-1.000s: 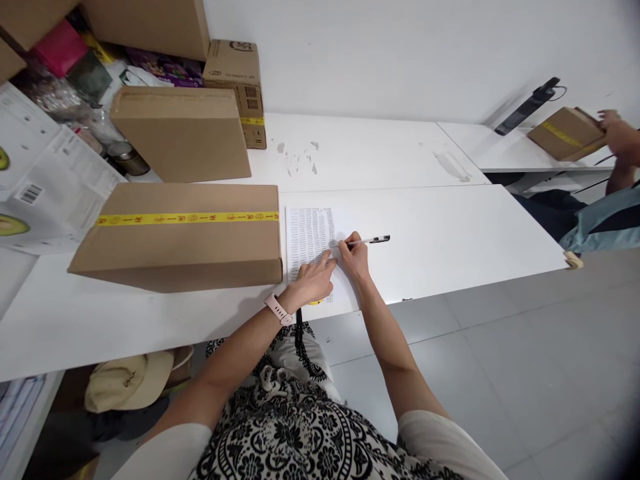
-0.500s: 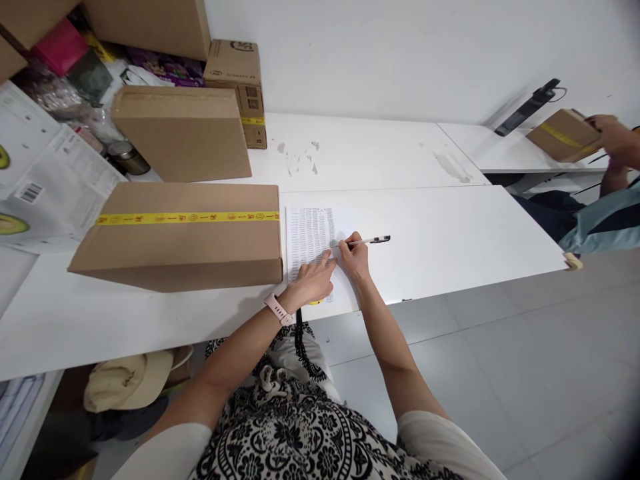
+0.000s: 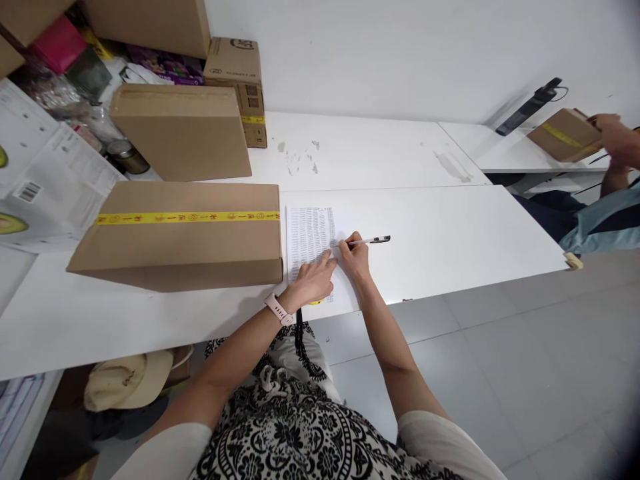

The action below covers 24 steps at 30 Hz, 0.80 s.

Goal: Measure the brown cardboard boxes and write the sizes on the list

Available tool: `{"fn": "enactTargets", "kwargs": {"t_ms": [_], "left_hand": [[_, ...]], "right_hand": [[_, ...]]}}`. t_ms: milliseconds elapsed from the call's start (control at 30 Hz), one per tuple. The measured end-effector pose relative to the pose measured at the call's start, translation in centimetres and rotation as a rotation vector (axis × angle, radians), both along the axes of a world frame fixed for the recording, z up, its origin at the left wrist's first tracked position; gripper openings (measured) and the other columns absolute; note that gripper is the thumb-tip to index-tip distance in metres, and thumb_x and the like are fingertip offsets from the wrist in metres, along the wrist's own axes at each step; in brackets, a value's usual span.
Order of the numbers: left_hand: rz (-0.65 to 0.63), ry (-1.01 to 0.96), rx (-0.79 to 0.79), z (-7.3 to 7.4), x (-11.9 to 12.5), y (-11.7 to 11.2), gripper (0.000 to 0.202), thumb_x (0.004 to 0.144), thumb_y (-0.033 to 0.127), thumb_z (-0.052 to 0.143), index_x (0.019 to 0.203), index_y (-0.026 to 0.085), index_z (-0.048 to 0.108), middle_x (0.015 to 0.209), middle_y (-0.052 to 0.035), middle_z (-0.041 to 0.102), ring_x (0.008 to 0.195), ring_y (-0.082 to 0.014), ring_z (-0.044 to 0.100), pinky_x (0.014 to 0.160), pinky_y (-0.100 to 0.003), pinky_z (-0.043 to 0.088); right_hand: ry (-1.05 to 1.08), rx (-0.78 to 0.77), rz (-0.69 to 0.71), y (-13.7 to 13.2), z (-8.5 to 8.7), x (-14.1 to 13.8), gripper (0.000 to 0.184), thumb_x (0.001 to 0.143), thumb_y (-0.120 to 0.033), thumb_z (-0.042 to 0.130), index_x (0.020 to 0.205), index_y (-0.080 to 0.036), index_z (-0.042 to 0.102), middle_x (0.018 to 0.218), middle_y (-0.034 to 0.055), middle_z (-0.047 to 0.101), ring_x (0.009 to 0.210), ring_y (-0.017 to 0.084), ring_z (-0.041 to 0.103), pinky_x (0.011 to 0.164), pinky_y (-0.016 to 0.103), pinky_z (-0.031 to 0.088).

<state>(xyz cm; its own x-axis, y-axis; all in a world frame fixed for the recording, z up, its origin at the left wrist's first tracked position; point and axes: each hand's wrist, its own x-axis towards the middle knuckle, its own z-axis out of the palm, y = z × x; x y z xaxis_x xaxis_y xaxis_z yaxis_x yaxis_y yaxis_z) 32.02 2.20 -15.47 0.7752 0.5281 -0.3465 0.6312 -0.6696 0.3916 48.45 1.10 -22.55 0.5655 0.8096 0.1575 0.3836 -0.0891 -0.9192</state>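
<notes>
A printed sheet of paper (image 3: 307, 233) with columns of small text lies on the white table in front of me. My right hand (image 3: 355, 257) grips a pen (image 3: 373, 240), its tip down at the sheet's right side and its dark cap end pointing right. My left hand (image 3: 313, 279) rests on the sheet, index finger stretched out close to the pen tip. Under this hand a small yellow thing (image 3: 315, 302) shows, mostly hidden. Just left of the paper stands a large cardboard box (image 3: 200, 250) with yellow printed tape.
More cardboard boxes (image 3: 187, 137) and wrapped goods crowd the table's back left. A white carton (image 3: 55, 173) stands at far left. On the right, a co-worker's hand (image 3: 613, 133) touches a small taped box (image 3: 565, 137) beside a black device (image 3: 529, 107). A cap (image 3: 127, 383) lies below the table.
</notes>
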Motion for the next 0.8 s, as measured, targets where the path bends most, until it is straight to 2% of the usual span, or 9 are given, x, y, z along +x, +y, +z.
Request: {"fn": "enactTargets", "kwargs": {"t_ms": [133,200,267,367,467,600,700,767,800], "left_hand": [[-0.001,0.002,-0.001,-0.3,0.1,0.2,0.066,0.087,0.015,0.043,0.153,0.019,0.036,0.171,-0.0139,0.013,0.123,-0.0412,0.061,0.101,-0.057,0.043],[0.011,-0.027,-0.014,-0.4,0.1,0.2,0.064,0.087,0.015,0.044,0.151,0.019,0.039,0.171,-0.0139,0.015,0.121,-0.0405,0.062,0.101,-0.057,0.043],[0.044,-0.11,-0.046,-0.4,-0.2,-0.1,0.06,0.087,0.014,0.044,0.146,0.018,0.045,0.167,-0.0147,0.027,0.12,-0.0387,0.063,0.101,-0.056,0.044],[0.085,-0.236,-0.095,0.2,-1.6,-1.5,0.053,0.086,0.016,0.045,0.139,0.019,0.053,0.149,-0.012,0.053,0.12,-0.032,0.062,0.102,-0.047,0.046],[0.131,-0.4,-0.348,1.1,-4.7,-3.5,0.048,0.083,0.018,0.05,0.129,0.019,0.059,0.122,-0.0096,0.068,0.104,-0.0252,0.066,0.091,-0.037,0.05],[0.285,-0.62,-0.828,2.1,-11.2,-5.8,0.037,0.081,0.018,0.052,0.116,0.018,0.064,0.087,-0.0034,0.066,0.073,-0.0158,0.06,0.067,-0.028,0.047],[0.526,-0.807,-1.047,2.6,-16.0,-6.7,0.031,0.083,0.025,0.056,0.113,0.019,0.061,0.07,0.0027,0.057,0.054,-0.0101,0.05,0.052,-0.022,0.038],[0.687,-0.944,-1.115,3.0,-18.3,-7.0,0.038,0.086,0.033,0.056,0.121,0.02,0.055,0.066,0.0054,0.053,0.044,-0.0085,0.043,0.044,-0.022,0.032],[0.737,-0.995,-1.122,3.2,-19.1,-7.1,0.045,0.087,0.038,0.054,0.128,0.02,0.051,0.065,0.0059,0.053,0.041,-0.0085,0.042,0.042,-0.022,0.03]], "right_hand": [[0.02,0.038,-0.039,0.1,-0.1,0.1,0.022,0.083,-0.03,0.056,0.072,-0.025,0.038,0.061,-0.0075,0.038,0.057,0.012,0.038,0.057,0.027,0.033],[-0.006,0.081,-0.071,0.1,-0.1,0.3,0.017,0.087,-0.035,0.055,0.079,-0.024,0.044,0.069,-0.005,0.047,0.063,0.013,0.043,0.061,0.027,0.037],[-0.105,0.105,-0.066,0.1,-0.3,0.5,0.014,0.091,-0.037,0.051,0.09,-0.023,0.053,0.082,-0.0005,0.056,0.072,0.016,0.051,0.069,0.029,0.042],[-0.328,0.056,0.001,0.0,-0.7,0.7,0.024,0.093,-0.026,0.042,0.103,-0.023,0.064,0.093,0.0049,0.06,0.085,0.02,0.055,0.078,0.033,0.044],[-0.499,-0.016,0.056,0.2,-1.2,0.7,0.042,0.089,-0.013,0.038,0.116,-0.024,0.068,0.096,0.0082,0.061,0.093,0.024,0.055,0.082,0.036,0.045],[-0.554,0.024,-0.03,0.2,-0.4,0.2,0.055,0.087,-0.008,0.037,0.136,-0.02,0.059,0.109,0.0142,0.064,0.101,0.028,0.056,0.086,0.041,0.048],[-0.41,0.12,-0.137,-1.4,1.7,-1.7,0.043,0.091,-0.018,0.041,0.129,-0.019,0.062,0.107,0.014,0.066,0.091,0.026,0.059,0.081,0.042,0.049],[-0.21,0.145,-0.066,-3.5,3.6,-4.6,0.029,0.094,-0.029,0.049,0.115,-0.021,0.067,0.096,0.0098,0.068,0.077,0.022,0.06,0.072,0.039,0.049],[-0.098,0.136,0.035,-4.8,4.5,-6.5,0.025,0.094,-0.033,0.052,0.108,-0.022,0.069,0.089,0.0071,0.069,0.072,0.021,0.059,0.068,0.037,0.048]]}}
